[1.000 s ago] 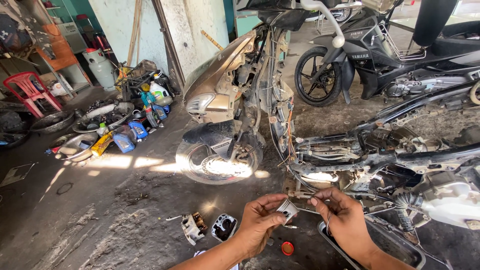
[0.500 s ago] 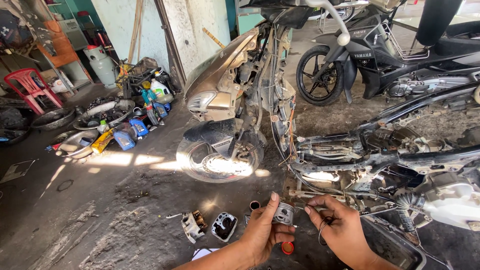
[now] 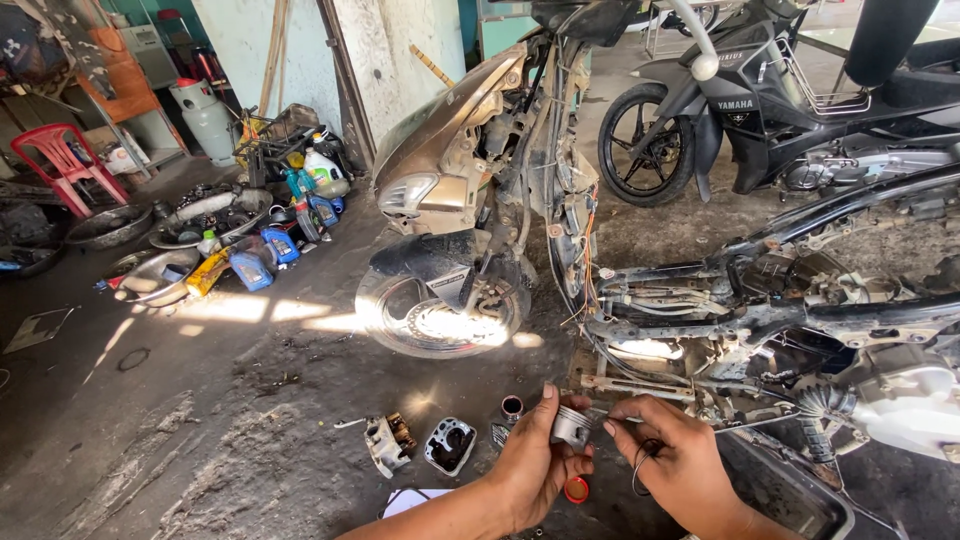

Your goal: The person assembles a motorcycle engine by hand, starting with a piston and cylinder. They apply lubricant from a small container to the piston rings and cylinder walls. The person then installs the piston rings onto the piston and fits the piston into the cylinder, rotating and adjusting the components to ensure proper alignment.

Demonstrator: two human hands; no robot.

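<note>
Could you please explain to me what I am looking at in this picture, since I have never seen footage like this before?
There is no machine here: the picture comes from a camera worn on a person's head, looking down at their own two bare hands in a motorbike workshop. The left hand holds a small silvery metal piston. The right hand is beside it, pinching something thin at the piston; a dark ring hangs at its fingers. On the dirty concrete floor in front lie an engine cylinder, another metal part and a small red cap. Behind stands a stripped motorbike with its frame bare. Farther left are oil bottles and a red plastic chair.
</note>
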